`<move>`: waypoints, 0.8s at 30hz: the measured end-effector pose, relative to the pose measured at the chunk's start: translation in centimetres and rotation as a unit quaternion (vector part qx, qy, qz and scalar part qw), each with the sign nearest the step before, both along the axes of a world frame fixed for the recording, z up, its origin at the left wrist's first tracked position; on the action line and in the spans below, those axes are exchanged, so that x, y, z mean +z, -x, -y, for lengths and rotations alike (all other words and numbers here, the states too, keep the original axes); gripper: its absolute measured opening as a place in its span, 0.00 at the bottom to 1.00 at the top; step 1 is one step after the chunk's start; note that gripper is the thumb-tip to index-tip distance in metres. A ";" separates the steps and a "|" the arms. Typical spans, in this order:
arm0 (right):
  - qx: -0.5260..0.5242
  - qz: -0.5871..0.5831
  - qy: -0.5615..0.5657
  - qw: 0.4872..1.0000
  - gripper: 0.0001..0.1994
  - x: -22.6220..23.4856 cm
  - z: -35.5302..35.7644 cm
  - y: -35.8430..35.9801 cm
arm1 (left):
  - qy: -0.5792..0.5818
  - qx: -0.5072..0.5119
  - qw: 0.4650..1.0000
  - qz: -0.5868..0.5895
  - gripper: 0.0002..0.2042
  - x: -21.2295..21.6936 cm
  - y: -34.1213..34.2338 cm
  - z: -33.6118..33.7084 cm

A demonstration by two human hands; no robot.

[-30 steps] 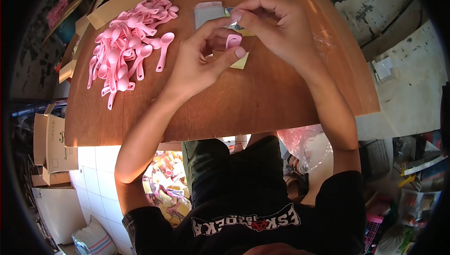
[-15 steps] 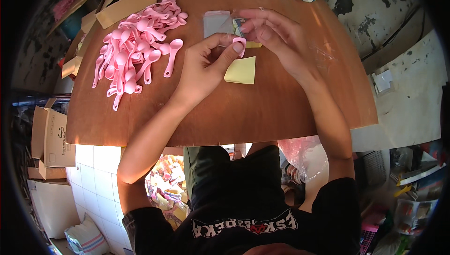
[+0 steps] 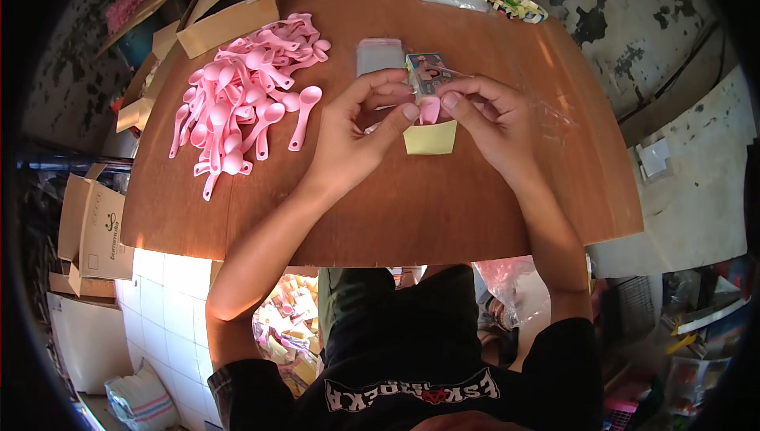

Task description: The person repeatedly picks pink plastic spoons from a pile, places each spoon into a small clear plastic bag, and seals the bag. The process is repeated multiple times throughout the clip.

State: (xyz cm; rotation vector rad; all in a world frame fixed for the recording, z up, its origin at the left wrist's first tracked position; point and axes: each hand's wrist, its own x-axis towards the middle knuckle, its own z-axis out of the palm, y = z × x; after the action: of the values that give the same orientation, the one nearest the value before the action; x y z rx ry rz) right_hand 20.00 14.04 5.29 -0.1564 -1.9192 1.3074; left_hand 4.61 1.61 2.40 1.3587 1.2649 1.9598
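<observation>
Nearest, both hands meet over the wooden table (image 3: pixel 443 209). The left hand (image 3: pixel 352 134) and right hand (image 3: pixel 491 118) pinch a small pink spoon (image 3: pixel 428 110) between thumbs and fingertips, seemingly inside a clear wrapper, just above a yellow card (image 3: pixel 431 140). Behind it lie a printed card (image 3: pixel 428 71) and a clear packet (image 3: pixel 378 55). Leftward spreads a pile of pink spoons (image 3: pixel 237 106), with cardboard boxes (image 3: pixel 229 15) beyond.

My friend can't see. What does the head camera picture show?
Two hands, left and right, pinch a pink spoon together with a small picture packet, over a yellow paper on a brown table. A pile of pink spoons lies to the left.
</observation>
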 end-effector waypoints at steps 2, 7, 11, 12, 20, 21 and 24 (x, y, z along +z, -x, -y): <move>0.004 0.003 0.011 1.000 0.07 -0.8 -0.4 -0.1 | 0.007 -0.015 1.000 -0.010 0.17 0.1 -0.2 0.0; 0.003 0.011 0.051 0.999 0.07 -1.0 -0.3 -0.3 | 0.029 -0.026 0.998 -0.044 0.14 -0.1 -0.3 0.1; 0.017 -0.005 0.081 0.997 0.07 -1.0 0.3 -0.2 | 0.015 -0.029 0.999 -0.006 0.11 -0.3 -0.1 0.1; 0.019 -0.006 0.080 0.997 0.07 -0.9 0.5 -0.2 | 0.011 -0.033 0.999 0.009 0.11 -0.4 0.0 0.0; -0.002 0.029 0.064 0.998 0.08 -0.7 -0.1 -0.5 | 0.045 -0.035 0.998 0.019 0.11 0.0 0.5 0.0; -0.002 0.028 0.062 0.998 0.08 -0.6 -0.4 -0.6 | 0.066 -0.024 0.998 -0.002 0.11 0.1 0.5 0.0; -0.010 0.063 0.053 0.997 0.09 -1.0 -1.1 -0.7 | 0.083 -0.043 0.996 0.015 0.11 -0.2 1.1 -0.2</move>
State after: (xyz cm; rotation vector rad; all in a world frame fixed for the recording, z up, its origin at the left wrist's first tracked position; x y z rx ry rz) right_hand 20.75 15.09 4.29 -0.3180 -1.9480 1.4163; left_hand 3.51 1.82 2.24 1.2772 1.3007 1.7686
